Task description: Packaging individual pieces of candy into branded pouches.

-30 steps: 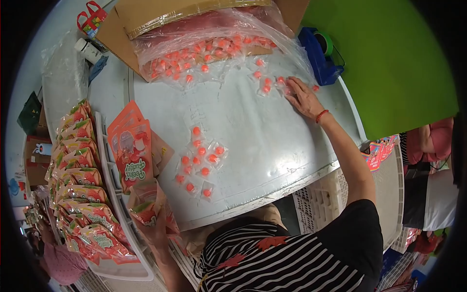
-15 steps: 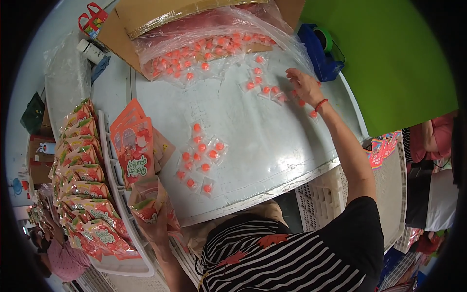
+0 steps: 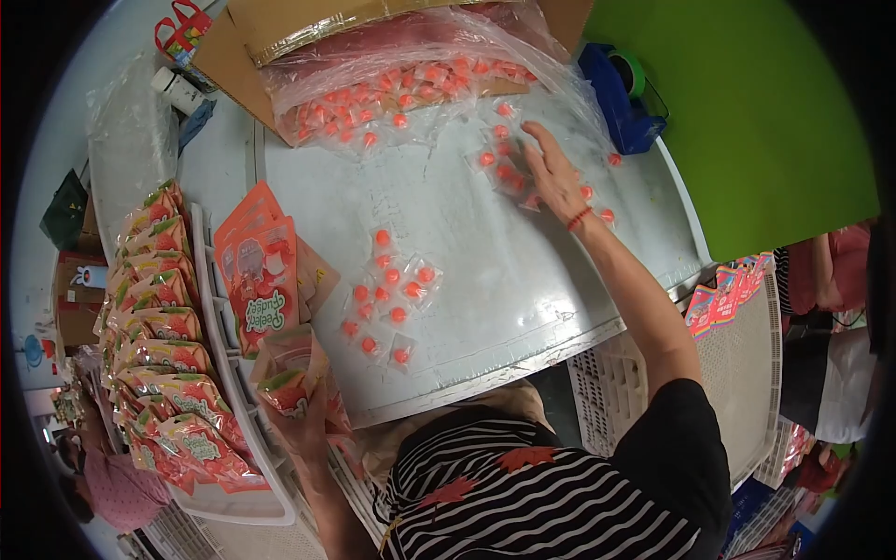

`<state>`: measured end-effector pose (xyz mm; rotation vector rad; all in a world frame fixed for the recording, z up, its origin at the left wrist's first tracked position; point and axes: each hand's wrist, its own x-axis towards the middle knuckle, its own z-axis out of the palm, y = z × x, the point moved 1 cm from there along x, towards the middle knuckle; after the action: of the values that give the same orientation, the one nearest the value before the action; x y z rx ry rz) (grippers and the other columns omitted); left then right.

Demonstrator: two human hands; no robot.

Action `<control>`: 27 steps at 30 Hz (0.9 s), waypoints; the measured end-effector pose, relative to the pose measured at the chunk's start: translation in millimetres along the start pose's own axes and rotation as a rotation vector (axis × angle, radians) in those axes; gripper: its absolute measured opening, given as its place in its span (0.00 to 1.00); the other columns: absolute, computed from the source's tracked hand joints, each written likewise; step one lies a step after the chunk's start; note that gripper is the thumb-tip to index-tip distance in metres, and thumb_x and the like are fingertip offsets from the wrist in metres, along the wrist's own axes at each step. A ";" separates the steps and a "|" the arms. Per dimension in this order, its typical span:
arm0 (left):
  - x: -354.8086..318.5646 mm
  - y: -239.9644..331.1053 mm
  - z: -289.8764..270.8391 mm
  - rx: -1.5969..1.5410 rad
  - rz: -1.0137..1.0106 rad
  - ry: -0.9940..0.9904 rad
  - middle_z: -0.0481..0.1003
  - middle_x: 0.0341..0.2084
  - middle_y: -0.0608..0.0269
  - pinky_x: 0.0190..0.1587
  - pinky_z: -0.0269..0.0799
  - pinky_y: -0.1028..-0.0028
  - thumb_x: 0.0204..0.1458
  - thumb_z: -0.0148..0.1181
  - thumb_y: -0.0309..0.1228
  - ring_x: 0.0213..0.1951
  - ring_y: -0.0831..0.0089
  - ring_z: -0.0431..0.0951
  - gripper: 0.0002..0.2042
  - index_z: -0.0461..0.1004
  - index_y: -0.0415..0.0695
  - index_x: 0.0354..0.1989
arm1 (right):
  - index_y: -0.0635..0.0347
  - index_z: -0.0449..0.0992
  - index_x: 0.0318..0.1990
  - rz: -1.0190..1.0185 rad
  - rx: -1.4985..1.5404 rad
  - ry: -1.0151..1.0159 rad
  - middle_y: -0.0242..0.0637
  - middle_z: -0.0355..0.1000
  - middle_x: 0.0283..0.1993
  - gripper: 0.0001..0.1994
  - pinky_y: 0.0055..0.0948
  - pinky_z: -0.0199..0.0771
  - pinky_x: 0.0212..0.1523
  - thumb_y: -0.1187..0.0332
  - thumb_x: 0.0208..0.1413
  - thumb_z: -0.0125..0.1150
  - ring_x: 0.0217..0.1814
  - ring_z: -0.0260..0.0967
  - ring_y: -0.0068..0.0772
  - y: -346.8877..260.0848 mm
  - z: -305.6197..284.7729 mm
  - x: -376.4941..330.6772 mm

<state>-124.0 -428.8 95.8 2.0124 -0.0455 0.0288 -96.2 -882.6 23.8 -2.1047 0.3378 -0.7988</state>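
Observation:
My left hand [image 3: 306, 425] grips an open pink pouch [image 3: 285, 350] beside the table's near left edge; a small filled packet shows near its mouth. My right hand [image 3: 554, 179] is over the right part of the table, fingers stretched out. It partly covers a loose group of orange-red candies in clear wrappers [image 3: 504, 172], and whether it touches them I cannot tell. Another batch of wrapped candies [image 3: 392, 288] lies mid-table, nearer to me. Flat pink pouches [image 3: 266, 303] are fanned out just beyond the held one.
At the table's far side an open carton [image 3: 229, 75] spills wrapped candies from its clear liner. A white crate [image 3: 233, 504] of upright filled pouches [image 3: 173, 355] stands left. A blue tape dispenser [image 3: 639, 131] sits far right, near a green surface [image 3: 747, 121]. Other people are at both sides.
My right hand has moved left and a little nearer over the candies, its fingers now pointing away from me. My left hand keeps hold of the pouch.

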 end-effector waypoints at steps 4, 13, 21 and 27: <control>-1.2 1.8 -0.3 0.021 0.032 0.019 0.70 0.44 0.56 0.48 0.67 0.72 0.40 0.67 0.24 0.44 0.69 0.71 0.32 0.60 0.37 0.56 | 0.62 0.66 0.54 -0.085 -0.116 -0.127 0.48 0.67 0.54 0.21 0.34 0.56 0.61 0.57 0.64 0.38 0.60 0.60 0.48 28.3 15.2 36.6; -3.7 -7.4 -13.1 0.097 -0.003 0.094 0.69 0.45 0.57 0.49 0.67 0.72 0.39 0.67 0.23 0.45 0.69 0.71 0.33 0.59 0.37 0.57 | 0.64 0.60 0.58 0.564 1.154 0.092 0.42 0.69 0.53 0.26 0.34 0.59 0.59 0.51 0.66 0.30 0.56 0.65 0.37 25.4 -12.0 18.9; 5.7 -0.9 -5.9 0.038 0.005 0.021 0.70 0.43 0.58 0.48 0.67 0.73 0.39 0.66 0.22 0.44 0.70 0.71 0.31 0.60 0.38 0.55 | 0.67 0.65 0.53 0.496 0.713 0.118 0.43 0.69 0.52 0.24 0.30 0.57 0.61 0.54 0.67 0.30 0.57 0.64 0.35 33.5 -41.2 -36.1; 0.3 -9.2 -9.6 0.004 0.001 0.047 0.69 0.43 0.57 0.48 0.68 0.72 0.40 0.67 0.23 0.44 0.70 0.71 0.31 0.61 0.37 0.55 | 0.57 0.66 0.57 -0.095 -0.201 -0.093 0.45 0.63 0.60 0.25 0.40 0.51 0.64 0.50 0.58 0.48 0.65 0.54 0.47 25.7 -36.8 -37.8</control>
<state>-123.3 -416.2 91.6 2.0149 -0.0162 0.0768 -147.7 -902.4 4.0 -2.3530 0.2799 -0.7447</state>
